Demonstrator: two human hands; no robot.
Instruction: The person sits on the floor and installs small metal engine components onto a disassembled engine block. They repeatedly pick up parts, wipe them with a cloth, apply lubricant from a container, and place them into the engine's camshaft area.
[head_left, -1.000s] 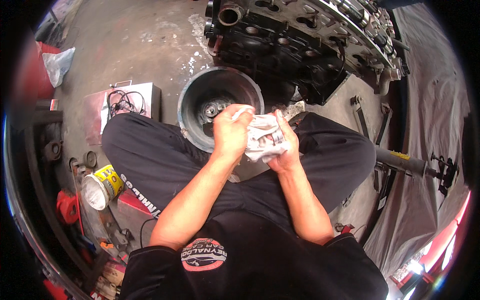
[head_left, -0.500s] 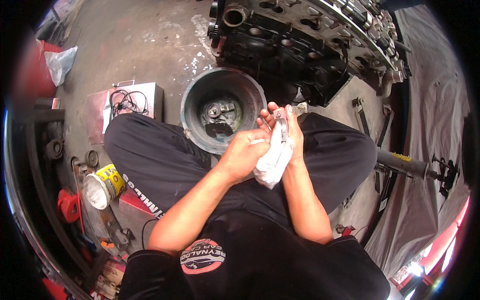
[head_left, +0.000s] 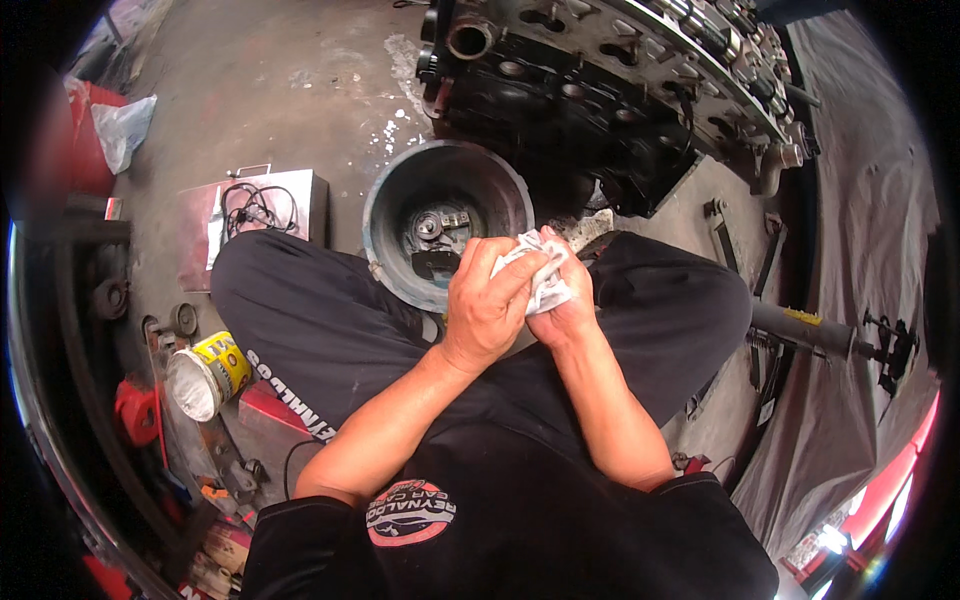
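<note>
the rag (head_left: 546, 284) is bunched between both hands, at the near right edge of the bucket (head_left: 378, 225). the left hand (head_left: 484, 308) presses over it with fingers curled narrow onto the cloth; the right hand (head_left: 565, 308) cups it from the other side, thumb up along the folds, its other fingers mostly hidden. whether anything is wrapped inside, i cannot tell (the bunching covers it all).

if something small and slick is in there, a loosened grip could let it slip and drop into the bucket, onto the metal parts (head_left: 430, 226) lying at its bottom. a trailing corner of cloth could also dip inside and pick up grime, or a knuckle could knock the rim. the engine (head_left: 570, 120), beyond and right of the bucket, looks too far off to be bumped by small wrist movements.
</note>
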